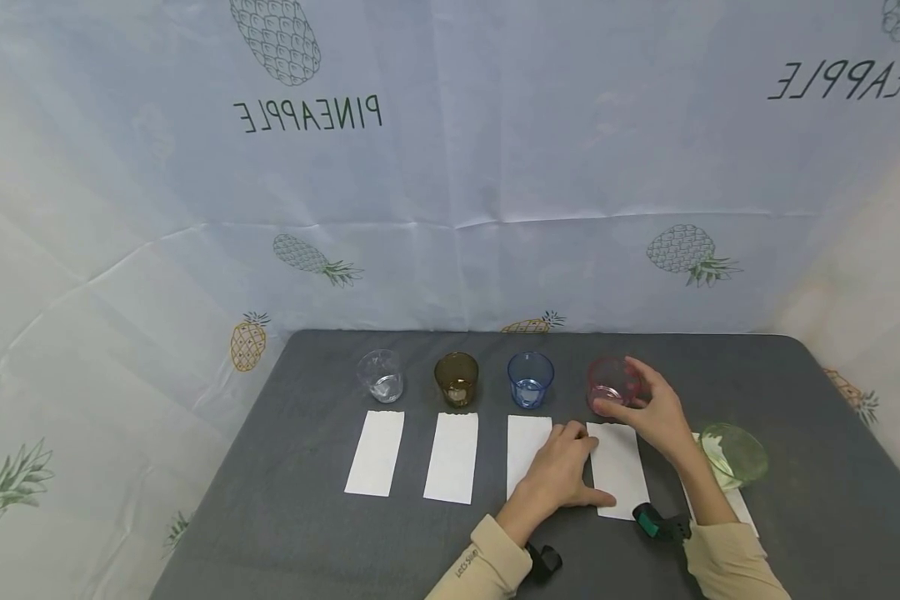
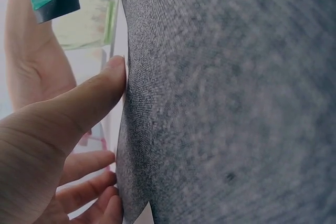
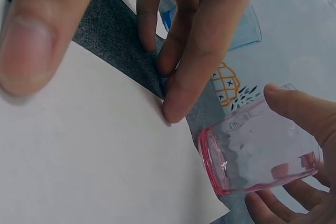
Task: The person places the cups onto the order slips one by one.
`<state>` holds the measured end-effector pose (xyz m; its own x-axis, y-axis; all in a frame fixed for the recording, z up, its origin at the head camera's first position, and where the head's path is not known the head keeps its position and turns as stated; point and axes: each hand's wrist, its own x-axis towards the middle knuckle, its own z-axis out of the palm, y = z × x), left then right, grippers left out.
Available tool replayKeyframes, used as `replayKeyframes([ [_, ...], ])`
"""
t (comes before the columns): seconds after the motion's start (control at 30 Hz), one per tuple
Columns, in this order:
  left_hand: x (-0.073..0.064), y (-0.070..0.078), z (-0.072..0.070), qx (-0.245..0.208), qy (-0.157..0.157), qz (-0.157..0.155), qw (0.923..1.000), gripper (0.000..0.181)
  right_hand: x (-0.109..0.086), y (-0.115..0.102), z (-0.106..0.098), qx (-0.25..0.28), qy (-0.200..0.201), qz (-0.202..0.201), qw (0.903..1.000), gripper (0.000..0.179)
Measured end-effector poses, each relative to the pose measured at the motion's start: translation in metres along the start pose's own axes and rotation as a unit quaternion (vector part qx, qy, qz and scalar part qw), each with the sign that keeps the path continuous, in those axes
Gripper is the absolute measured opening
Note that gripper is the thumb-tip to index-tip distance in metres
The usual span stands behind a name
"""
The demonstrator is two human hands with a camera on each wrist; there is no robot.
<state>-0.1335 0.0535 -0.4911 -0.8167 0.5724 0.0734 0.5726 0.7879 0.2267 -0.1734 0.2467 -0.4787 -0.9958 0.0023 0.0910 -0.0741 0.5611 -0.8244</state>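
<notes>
My right hand (image 1: 658,417) holds a clear pink glass (image 1: 609,377), thumb on one side and fingers on the other. The glass stands at the far end of a white paper strip (image 1: 621,467), tilt hard to judge. On that strip's edges rests my left hand (image 1: 558,467), thumb at the near right and fingertips at the far left. In the right wrist view, the left fingers (image 3: 197,61) touch the paper near its edge, while the pink glass (image 3: 257,153) sits between the right thumb and fingers. The left thumb (image 2: 105,85) lies along the paper's edge in the left wrist view.
A clear glass (image 1: 382,375), a brown glass (image 1: 457,377) and a blue glass (image 1: 530,377) stand behind paper strips on the grey table (image 1: 292,483). A green glass (image 1: 742,454) is at the right, over another strip. A pineapple-print curtain (image 1: 450,167) hangs behind.
</notes>
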Motion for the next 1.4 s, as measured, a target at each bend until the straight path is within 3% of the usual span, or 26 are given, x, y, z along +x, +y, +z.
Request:
replayKeyframes([
  [0.57,0.001,0.002,-0.002,-0.006,-0.01,-0.011,0.9999,0.08,-0.006,-0.006,0.003,0.018,0.039,-0.007,0.9991,0.091],
  [0.87,0.0,0.001,-0.001,-0.005,-0.022,-0.019,0.9996,0.081,-0.024,-0.021,-0.009,-0.005,0.026,-0.028,0.9993,0.089],
  [1.4,0.0,0.0,0.0,-0.011,-0.015,-0.024,0.9995,0.082,-0.052,-0.029,-0.02,-0.028,0.02,-0.028,0.999,0.088],
])
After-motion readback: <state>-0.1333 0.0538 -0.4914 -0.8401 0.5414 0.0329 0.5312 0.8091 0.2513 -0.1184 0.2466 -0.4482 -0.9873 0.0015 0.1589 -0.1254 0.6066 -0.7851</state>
